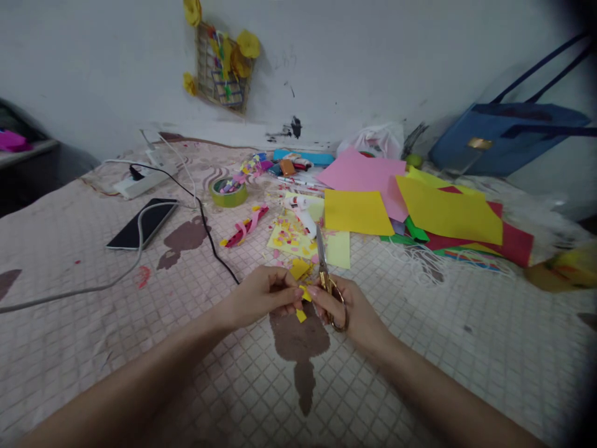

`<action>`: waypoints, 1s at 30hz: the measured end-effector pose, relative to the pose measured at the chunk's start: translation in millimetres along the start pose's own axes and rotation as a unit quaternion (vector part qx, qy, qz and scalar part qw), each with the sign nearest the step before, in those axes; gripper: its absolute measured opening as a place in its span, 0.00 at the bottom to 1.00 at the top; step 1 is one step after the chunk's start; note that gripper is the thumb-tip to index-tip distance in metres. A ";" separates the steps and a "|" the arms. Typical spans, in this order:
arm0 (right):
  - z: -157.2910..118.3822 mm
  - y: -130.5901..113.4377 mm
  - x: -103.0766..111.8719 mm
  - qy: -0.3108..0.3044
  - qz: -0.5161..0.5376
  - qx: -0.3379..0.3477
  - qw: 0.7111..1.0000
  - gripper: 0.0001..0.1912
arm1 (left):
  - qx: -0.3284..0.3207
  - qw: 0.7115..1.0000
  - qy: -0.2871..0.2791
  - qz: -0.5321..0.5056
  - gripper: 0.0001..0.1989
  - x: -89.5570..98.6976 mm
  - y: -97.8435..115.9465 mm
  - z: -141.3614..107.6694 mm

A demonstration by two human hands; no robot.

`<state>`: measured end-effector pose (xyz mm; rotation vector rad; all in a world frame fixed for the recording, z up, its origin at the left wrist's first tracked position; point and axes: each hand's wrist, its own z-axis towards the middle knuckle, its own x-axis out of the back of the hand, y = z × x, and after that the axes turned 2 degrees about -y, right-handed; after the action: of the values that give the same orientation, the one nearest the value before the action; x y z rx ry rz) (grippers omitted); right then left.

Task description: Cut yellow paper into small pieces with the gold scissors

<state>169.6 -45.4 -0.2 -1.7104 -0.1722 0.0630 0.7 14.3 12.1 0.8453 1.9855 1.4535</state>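
My left hand (pixel 270 294) pinches a small strip of yellow paper (pixel 305 294) near the middle of the view. On the right, the thumb and fingers of my right hand (pixel 347 305) touch the same strip. Gold-handled scissors (pixel 325 277) rest in my right hand, their blades pointing away from me. A small yellow piece (pixel 301 316) hangs below my left fingertips. Just beyond the hands lies a larger yellow scrap (pixel 300 269), and past it many tiny pink and yellow cuttings (pixel 286 235) are scattered over pale yellow paper (pixel 338 249).
A white glue gun (pixel 302 214) lies behind the scissors. Coloured sheets (pixel 452 208) and white string (pixel 426 262) are at right. At left are a phone (pixel 143 224), cables, a tape roll (pixel 228 194) and a power strip (pixel 144 179). A blue bag (pixel 508 140) leans behind.
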 end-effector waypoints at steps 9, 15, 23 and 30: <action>0.5 -1.7 -1.8 -0.029 0.011 0.001 1.000 0.15 | -0.018 1.000 0.016 0.017 0.13 -2.0 -2.5 1.3; 1.7 3.3 0.8 -0.028 0.008 -0.011 1.000 0.12 | -0.001 0.999 0.029 0.033 0.14 -0.3 -5.0 2.1; 2.3 6.4 3.0 -0.012 0.021 -0.010 1.000 0.11 | 0.013 1.000 0.024 0.016 0.14 -1.9 -3.1 2.6; 2.1 3.1 2.4 0.023 0.034 0.007 0.999 0.15 | 0.010 0.999 0.050 0.010 0.14 -3.1 -3.3 3.4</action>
<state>172.0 -43.4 -3.4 -1.7024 -0.0790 0.0762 4.7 13.3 8.1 0.8176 2.0737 1.5149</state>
